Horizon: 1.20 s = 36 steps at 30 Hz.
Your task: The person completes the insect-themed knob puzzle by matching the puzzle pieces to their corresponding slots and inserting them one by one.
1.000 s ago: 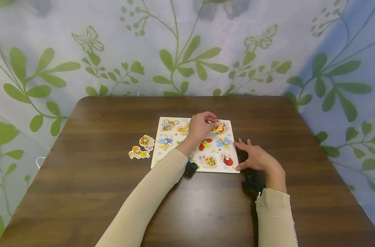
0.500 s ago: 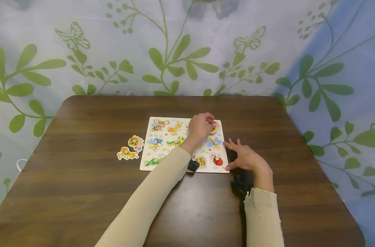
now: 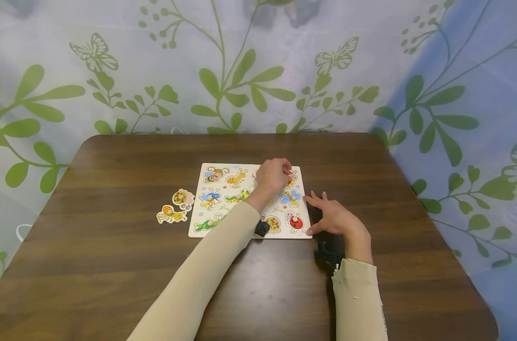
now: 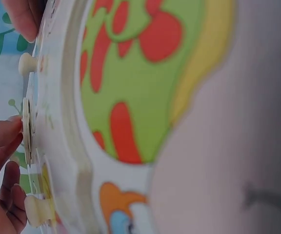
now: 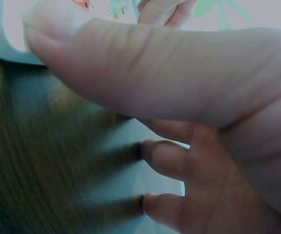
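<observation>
A wooden peg puzzle board with printed insects lies on the brown table. My left hand reaches across to its far right corner and pinches a red-and-yellow puzzle piece. In the left wrist view that piece appears edge-on between the fingertips, close over the board, its picture hidden. Fingers spread, my right hand rests along the board's right edge. Its thumb presses on the near right corner in the right wrist view. A ladybug piece sits by that corner.
Left of the board lie two loose pieces on the table: a snail piece and an ant piece, nearly touching. A leaf-patterned curtain hangs behind the table's far edge. My left forearm covers part of the board.
The head view has swung right, so everything appears farther left. My left hand stays at the far right corner, with its fingers slightly shifted; the right hand keeps its place on the board.
</observation>
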### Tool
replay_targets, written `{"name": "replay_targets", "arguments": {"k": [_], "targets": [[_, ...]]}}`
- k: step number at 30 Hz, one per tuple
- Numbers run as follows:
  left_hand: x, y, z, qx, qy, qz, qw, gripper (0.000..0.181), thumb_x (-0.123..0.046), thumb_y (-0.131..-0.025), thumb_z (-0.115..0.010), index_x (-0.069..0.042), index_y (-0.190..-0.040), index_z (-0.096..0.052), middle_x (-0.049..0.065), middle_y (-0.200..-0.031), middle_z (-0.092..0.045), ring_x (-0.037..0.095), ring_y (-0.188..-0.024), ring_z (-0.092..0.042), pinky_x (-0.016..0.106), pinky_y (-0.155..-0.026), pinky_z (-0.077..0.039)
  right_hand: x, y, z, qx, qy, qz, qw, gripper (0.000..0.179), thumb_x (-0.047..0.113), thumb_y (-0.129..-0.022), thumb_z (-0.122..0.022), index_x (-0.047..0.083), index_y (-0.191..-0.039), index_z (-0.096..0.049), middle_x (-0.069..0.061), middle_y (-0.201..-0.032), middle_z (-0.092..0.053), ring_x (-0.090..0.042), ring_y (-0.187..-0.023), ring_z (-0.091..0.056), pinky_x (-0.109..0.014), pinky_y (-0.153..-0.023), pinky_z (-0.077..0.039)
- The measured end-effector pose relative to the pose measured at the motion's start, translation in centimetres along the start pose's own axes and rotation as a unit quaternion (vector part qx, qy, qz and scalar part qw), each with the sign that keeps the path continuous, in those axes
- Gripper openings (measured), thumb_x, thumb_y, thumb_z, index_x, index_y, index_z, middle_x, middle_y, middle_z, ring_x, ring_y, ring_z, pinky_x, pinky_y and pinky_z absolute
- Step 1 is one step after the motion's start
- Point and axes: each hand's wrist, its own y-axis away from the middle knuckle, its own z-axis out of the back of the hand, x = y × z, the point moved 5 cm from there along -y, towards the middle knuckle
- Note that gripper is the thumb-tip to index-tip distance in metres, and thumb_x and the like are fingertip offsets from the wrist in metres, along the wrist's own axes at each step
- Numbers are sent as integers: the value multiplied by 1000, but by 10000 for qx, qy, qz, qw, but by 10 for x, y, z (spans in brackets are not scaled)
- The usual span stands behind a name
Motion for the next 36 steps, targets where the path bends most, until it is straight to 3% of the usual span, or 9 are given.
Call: {"name": "replay_targets", "arguments": {"k": [12, 24, 30, 36], "targets": [[0, -3, 0, 239, -357, -242, 9988, 21, -25, -89, -70, -25, -110, -68, -12, -93, -68, 10, -87, -60, 30, -75, -46, 2, -2, -1, 4, -36, -33, 10000, 100, 34, -72, -84, 27, -154, -27, -11, -164, -13, -54, -144, -11, -71, -107, -24], [0, -4, 1, 122, -560, -279, 9980, 22, -26, -89, -71, -24, -110, -68, -10, -92, -69, 11, -86, -59, 30, -76, -46, 3, -2, -1, -14, -72, 16, 10000, 101, 32, -72, -85, 25, -155, -27, -11, -164, -13, -54, -144, -11, -70, -107, -24], [1, -5, 0, 207, -618, -354, 9973, 21, -25, -89, -71, -23, -110, -68, -10, -90, -67, 10, -84, -58, 29, -75, -46, 3, -2, -1, -21, -74, 10, 10000, 101, 32, -72, -85, 25, -154, -27, -11, -163, -13, -53, -145, -11, -70, -108, -24], [-1, -4, 8, 490, -499, -659, 9954, 34, -27, -88, -71, -24, -121, -64, -10, -106, -71, 13, -100, -63, 31, -78, -49, -1, 0, 0, -16, -40, -34, 10000, 101, 33, -72, -85, 25, -155, -27, -11, -163, -13, -53, -145, -11, -70, -108, -24]]}}
